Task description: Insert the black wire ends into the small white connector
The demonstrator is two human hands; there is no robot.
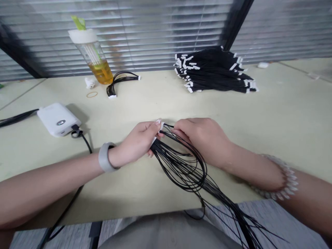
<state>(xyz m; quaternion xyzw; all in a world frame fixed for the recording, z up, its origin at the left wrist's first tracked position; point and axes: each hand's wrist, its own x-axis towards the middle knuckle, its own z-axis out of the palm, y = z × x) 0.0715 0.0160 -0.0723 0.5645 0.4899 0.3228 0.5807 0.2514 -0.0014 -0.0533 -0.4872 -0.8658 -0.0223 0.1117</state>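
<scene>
From white connectors (162, 126) pinched in the left hand (137, 141), the black wire bundle (166, 152) slants lower-right, nearside of the right hand (204, 138), which pinches some strands.

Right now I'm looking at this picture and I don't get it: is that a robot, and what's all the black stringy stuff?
No robot here! These are a person's two bare hands, seen by a camera worn on that person's head, looking forward and down. The left hand pinches small white plugs with black wires coming out. The right hand has its fingers closed on some of those wires. The stringy loops hang over the near edge of the table. Farther back lie a big pile of black cables with white ends, and a bottle of yellowish drink. On the left sits a white box with a cord plugged in.
</scene>
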